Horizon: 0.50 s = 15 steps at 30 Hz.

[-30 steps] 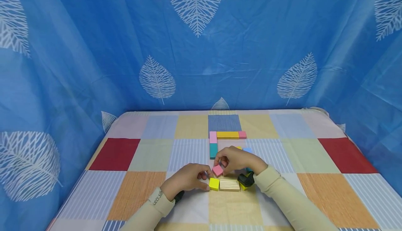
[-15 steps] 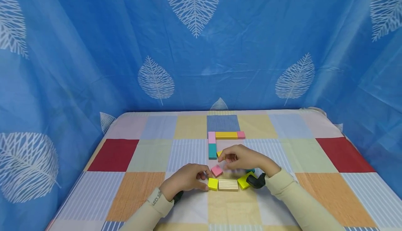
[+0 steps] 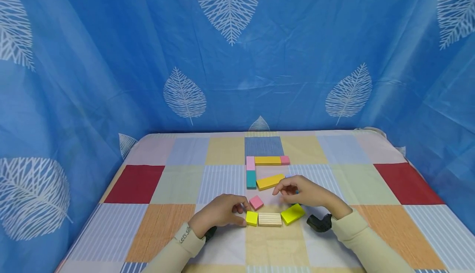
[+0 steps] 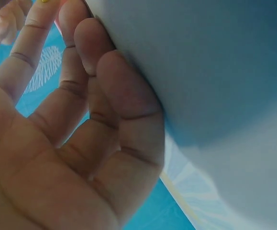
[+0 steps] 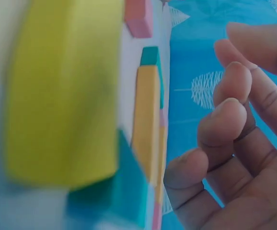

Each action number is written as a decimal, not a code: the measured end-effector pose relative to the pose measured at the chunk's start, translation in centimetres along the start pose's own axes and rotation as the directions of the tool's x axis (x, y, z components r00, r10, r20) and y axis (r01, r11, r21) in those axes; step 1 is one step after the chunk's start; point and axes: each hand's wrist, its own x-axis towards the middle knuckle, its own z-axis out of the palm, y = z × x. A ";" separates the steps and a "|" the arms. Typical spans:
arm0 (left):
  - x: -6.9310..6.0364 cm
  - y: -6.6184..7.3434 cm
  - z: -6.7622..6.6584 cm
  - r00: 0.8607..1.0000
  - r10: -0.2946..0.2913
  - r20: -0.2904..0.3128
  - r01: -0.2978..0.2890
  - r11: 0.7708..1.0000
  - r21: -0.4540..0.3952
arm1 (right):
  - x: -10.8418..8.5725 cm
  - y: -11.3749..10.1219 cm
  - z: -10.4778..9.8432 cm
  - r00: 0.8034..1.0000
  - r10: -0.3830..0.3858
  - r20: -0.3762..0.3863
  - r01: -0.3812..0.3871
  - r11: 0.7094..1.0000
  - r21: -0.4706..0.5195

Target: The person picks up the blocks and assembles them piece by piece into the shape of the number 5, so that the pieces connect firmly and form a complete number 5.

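My left hand rests on the cloth at the left end of the near row. Its thumb and index tips are at a small yellow cube; the other fingers are loosely bent in the left wrist view. Right of the cube lie a ribbed wooden block and a slanted yellow-green block. A pink cube sits turned behind the yellow one. Over the blocks hovers my right hand, fingers loosely curled and holding nothing. An orange-yellow block lies slanted beyond its fingertips.
Farther back, a light pink block, a teal block, a long orange-yellow block and a pink cube form a corner. Another teal block lies partly behind the yellow-green one. A blue curtain hangs behind the patchwork cloth.
My right hand has let go of the pink cube and moved right, uncovering the slanted orange-yellow block and the yellow-green block. My left hand has stayed by the yellow cube.
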 end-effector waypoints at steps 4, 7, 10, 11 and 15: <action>0.1 0.0 0.1 1.000 -0.002 0.004 0.002 1.000 0.007 | -1.3 1.0 -0.5 1.000 -0.007 0.002 0.007 1.000 0.020; 0.1 0.1 0.1 1.000 0.001 0.006 -0.001 1.000 0.007 | -2.2 1.9 -1.0 0.999 -0.030 0.018 0.029 0.998 0.058; 0.1 0.1 0.0 1.000 -0.004 0.006 0.004 1.000 0.005 | -3.0 2.5 -1.4 0.998 -0.042 0.039 0.038 0.994 0.107; 0.1 0.1 0.0 1.000 -0.007 0.007 0.007 1.000 0.004 | -3.2 2.7 -1.5 0.998 -0.043 0.048 0.037 0.992 0.119; 0.1 0.0 0.0 1.000 -0.012 0.009 0.012 1.000 -0.001 | -3.8 3.3 -1.8 0.995 -0.037 0.090 0.022 0.987 0.161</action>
